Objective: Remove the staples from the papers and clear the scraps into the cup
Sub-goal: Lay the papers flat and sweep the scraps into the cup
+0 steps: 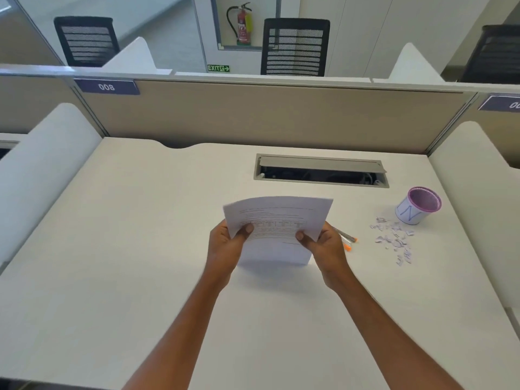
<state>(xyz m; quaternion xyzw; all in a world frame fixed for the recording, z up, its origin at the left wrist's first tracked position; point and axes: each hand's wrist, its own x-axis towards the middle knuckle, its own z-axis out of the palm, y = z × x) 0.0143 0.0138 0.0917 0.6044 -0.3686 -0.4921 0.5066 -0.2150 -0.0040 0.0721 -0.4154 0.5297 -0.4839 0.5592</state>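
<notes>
Two hands, left (225,246) & right (323,247), grip clamped on thin curved papers (277,223); torn scraps (394,239) beside mesh cup (418,205).

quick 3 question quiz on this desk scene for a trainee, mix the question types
1. True or false: the scraps are already inside the cup.
2. What do the left hand and right hand hold? A) the cup B) the papers C) a pen
3. Fill in: the scraps lie on the desk just in ____ of the cup, on the person's side.

Key: 1 false; 2 B; 3 front
</notes>
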